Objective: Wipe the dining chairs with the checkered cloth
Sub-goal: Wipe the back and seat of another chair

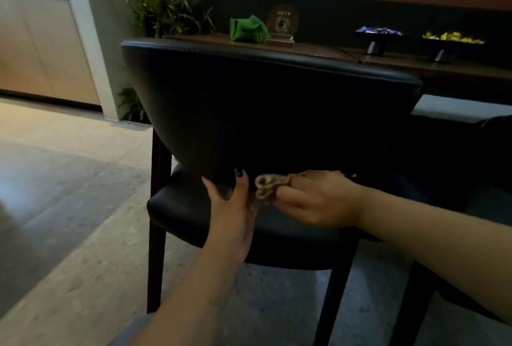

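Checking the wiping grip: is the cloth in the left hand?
No, the right hand grips the bunched cloth, while the left hand touches the chair backrest.

The cloth [267,185] is mostly buried in the right hand [315,199], its check pattern lost in blur, and the left hand's [231,201] fingertips vanish behind the chair's backrest [263,107].
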`<action>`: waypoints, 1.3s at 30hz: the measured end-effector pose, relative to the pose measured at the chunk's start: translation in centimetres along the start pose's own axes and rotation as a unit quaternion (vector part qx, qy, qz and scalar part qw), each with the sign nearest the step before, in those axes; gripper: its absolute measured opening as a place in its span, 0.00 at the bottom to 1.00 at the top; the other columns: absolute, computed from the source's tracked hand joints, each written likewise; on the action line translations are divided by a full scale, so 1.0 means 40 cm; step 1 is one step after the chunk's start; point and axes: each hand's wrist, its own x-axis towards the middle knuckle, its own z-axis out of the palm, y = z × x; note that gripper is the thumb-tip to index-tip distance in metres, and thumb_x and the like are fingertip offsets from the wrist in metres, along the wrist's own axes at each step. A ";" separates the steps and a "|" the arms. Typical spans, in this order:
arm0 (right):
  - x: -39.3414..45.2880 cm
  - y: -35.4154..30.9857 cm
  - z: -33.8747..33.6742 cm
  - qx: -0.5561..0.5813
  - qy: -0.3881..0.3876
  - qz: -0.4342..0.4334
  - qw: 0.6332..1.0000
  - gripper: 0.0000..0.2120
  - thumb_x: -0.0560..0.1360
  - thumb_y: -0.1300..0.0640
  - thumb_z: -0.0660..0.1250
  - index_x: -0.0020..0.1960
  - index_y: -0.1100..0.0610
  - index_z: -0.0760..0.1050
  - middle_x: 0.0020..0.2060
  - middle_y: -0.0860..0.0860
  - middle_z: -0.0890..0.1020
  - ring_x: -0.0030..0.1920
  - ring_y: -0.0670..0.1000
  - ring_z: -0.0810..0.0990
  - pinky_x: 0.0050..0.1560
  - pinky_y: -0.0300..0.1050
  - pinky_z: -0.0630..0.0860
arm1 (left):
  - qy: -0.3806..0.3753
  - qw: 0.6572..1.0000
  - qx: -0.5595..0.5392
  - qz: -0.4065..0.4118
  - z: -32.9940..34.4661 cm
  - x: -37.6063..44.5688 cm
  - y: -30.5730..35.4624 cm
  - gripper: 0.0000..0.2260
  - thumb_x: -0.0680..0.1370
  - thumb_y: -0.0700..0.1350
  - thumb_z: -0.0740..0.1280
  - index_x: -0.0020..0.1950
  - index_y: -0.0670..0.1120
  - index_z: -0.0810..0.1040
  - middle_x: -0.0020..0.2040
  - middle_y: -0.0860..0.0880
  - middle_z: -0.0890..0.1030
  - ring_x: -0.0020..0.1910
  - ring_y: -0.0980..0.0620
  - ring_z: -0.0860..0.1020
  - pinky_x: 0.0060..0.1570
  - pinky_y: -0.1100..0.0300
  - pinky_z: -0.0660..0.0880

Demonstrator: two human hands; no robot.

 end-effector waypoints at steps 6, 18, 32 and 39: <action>0.054 0.061 -0.086 -0.012 0.062 0.063 0.996 0.12 0.80 0.57 0.61 0.52 0.58 0.82 0.36 0.52 0.79 0.30 0.52 0.75 0.28 0.46 0.71 | -0.015 0.999 -0.021 -0.045 -0.021 0.012 -0.003 0.28 0.74 0.55 0.67 0.74 0.59 0.63 0.66 0.50 0.78 0.63 0.49 0.78 0.55 0.50 0.78; 0.187 0.069 -0.111 -0.070 0.215 0.236 0.945 0.10 0.78 0.57 0.64 0.50 0.59 0.84 0.35 0.54 0.81 0.32 0.50 0.78 0.31 0.45 0.74 | -0.021 0.991 0.054 -0.117 -0.055 0.035 0.022 0.26 0.71 0.58 0.68 0.68 0.58 0.70 0.62 0.57 0.80 0.57 0.58 0.80 0.59 0.47 0.70; 0.070 -0.041 -0.004 -0.041 -0.062 0.021 0.997 0.10 0.76 0.62 0.60 0.42 0.57 0.80 0.35 0.51 0.75 0.26 0.50 0.71 0.25 0.44 0.69 | -0.019 0.993 0.035 -0.115 -0.053 0.030 0.025 0.26 0.76 0.47 0.66 0.74 0.49 0.65 0.57 0.50 0.83 0.51 0.55 0.82 0.43 0.63 0.78; 0.199 0.096 -0.164 -0.076 0.163 0.173 0.968 0.07 0.78 0.59 0.66 0.50 0.58 0.83 0.35 0.53 0.78 0.30 0.50 0.74 0.27 0.45 0.69 | -0.019 0.993 0.038 -0.110 -0.048 0.033 0.020 0.25 0.72 0.56 0.68 0.68 0.58 0.69 0.62 0.58 0.80 0.59 0.58 0.79 0.52 0.61 0.68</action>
